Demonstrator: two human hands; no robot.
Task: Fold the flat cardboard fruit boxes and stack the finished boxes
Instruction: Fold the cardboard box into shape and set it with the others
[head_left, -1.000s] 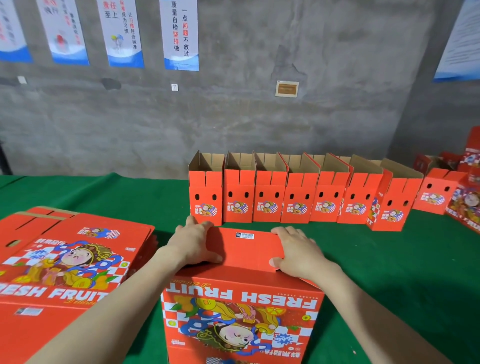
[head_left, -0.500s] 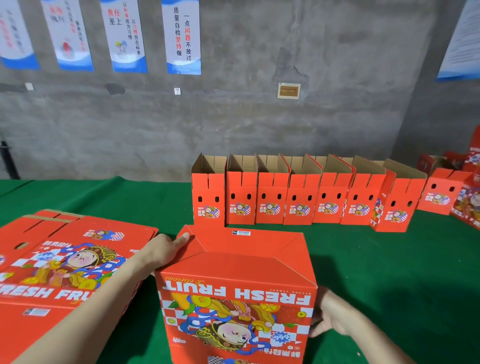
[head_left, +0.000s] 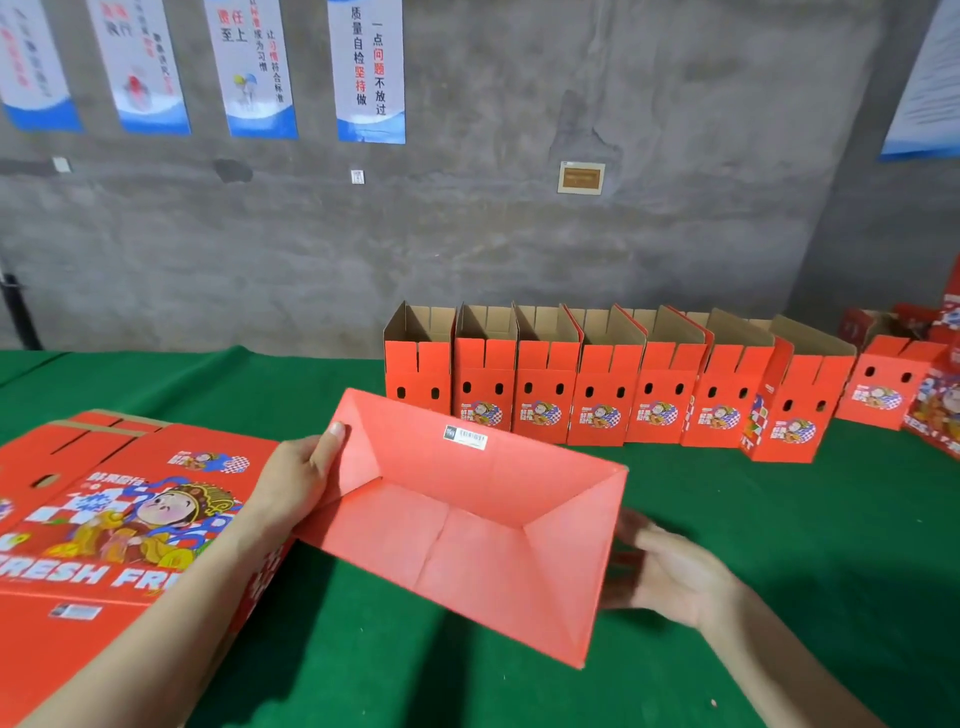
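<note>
Red folded cardboard fruit box sits btw the two hands, near the bench's front edge, approx mid-width. It's tipped so its closed bottom faces the camera: plain red flaps meeting in diagonal creases, w/ a small white barcode label near the far edge of that face. Its lower-right corner comes close to the green cloth-covered bench; can't tell if it touches.

Left hand is at the box's left end, grasping it. Thumb lies over the upper-left corner of the bottom face, palm against the end wall, other fingers hidden behind the cardboard. Right hand is at the opposite end, palm turned toward the box, fingers straight & relaxed, laid against the right end wall. Its fingertips pass out of sight behind the box edge, so it's a flat supporting touch, no grasp.

Front-left corner of the bench: stack of flat red printed cardboard boxes, top one showing a cartoon figure & "FRESH FR…" lettering. The left forearm crosses its right edge, and the held box's left end is just beside it.

Along the back edge, ctr to right: row of folded red boxes, upright, tops open, brown insides showing, packed side by side. More red boxes stand at the far right. Behind is a grey concrete wall w/ white-blue posters.
</note>
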